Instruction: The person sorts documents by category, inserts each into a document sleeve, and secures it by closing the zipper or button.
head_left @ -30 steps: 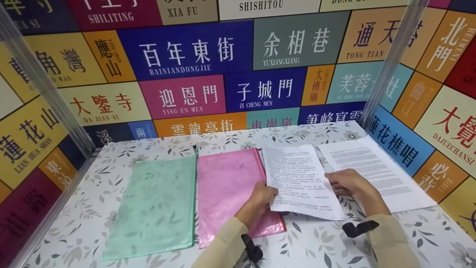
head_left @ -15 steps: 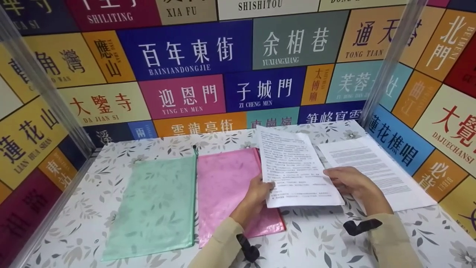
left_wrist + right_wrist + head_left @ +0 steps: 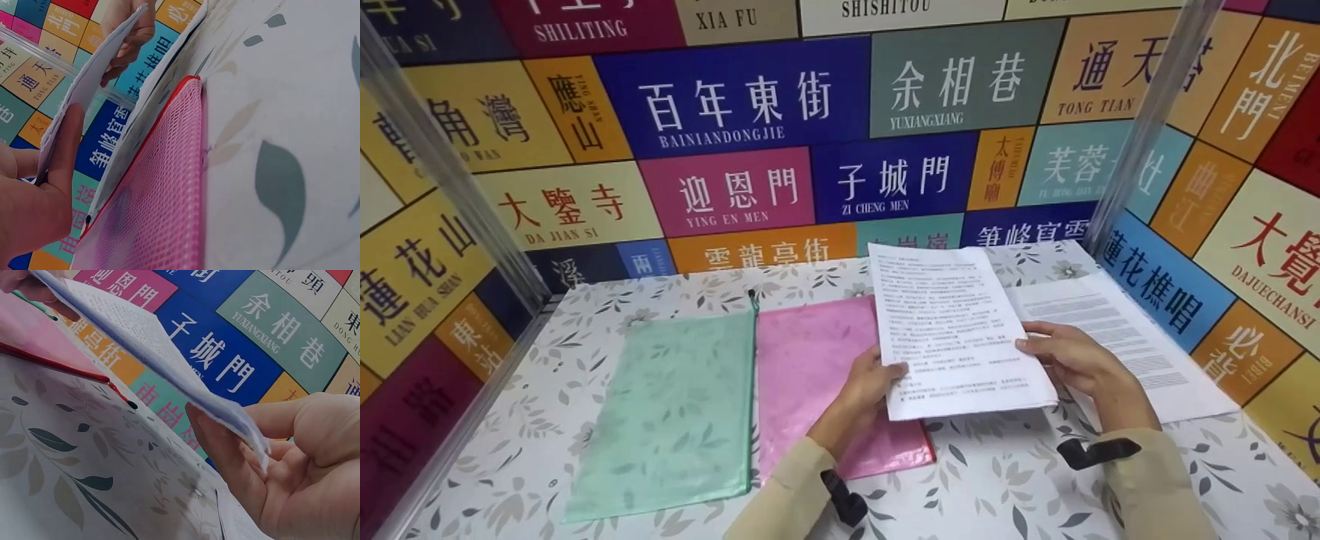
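Left hand (image 3: 874, 384) and right hand (image 3: 1072, 364) pinch opposite edges of printed sheets (image 3: 945, 322) above the desk (image 3: 510, 450). Apparent step: handling the sheets; next move likely calls for an even grip.

2 fldrs (image 3: 667, 412) (image 3: 814, 367), 2 docs (image 3: 952, 337) (image 3: 1155, 352)

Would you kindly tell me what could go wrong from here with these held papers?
The held papers, pinched at opposite edges by the left hand and right hand, seem to be several sheets, so one might slip free. In the head view, the right hand overlaps the other papers on the table; lowered there, it might nudge them.
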A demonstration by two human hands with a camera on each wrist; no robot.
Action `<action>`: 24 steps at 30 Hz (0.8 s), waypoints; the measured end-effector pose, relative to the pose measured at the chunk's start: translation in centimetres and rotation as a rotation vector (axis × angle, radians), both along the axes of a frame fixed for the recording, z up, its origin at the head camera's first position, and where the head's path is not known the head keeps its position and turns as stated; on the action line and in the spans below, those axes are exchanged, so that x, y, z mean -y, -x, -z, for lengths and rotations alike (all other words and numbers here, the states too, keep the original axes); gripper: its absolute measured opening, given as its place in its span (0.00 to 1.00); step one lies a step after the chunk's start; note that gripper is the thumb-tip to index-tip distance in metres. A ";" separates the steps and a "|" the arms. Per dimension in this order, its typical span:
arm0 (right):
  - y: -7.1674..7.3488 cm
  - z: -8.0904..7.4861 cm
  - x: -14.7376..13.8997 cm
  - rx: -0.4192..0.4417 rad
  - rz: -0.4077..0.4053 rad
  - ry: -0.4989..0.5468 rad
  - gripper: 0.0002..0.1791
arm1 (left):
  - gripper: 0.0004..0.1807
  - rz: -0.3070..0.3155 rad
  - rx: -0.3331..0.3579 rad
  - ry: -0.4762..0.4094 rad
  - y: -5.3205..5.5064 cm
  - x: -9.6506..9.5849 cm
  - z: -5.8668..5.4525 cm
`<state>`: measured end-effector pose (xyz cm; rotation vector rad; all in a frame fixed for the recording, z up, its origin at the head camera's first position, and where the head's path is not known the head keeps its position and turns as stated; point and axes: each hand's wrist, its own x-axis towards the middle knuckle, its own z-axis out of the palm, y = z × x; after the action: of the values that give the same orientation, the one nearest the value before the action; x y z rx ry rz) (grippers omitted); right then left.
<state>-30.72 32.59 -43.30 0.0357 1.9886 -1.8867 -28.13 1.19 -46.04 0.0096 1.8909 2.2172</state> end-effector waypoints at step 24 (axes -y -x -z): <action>-0.9 -1.3 -3.7 -0.055 0.056 0.049 0.21 | 0.18 -0.045 0.119 0.137 0.3 1.2 -0.2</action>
<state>-29.82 36.33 -41.99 0.0259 1.9960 -1.9914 -28.45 -0.06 -45.85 -0.1848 1.9906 2.0617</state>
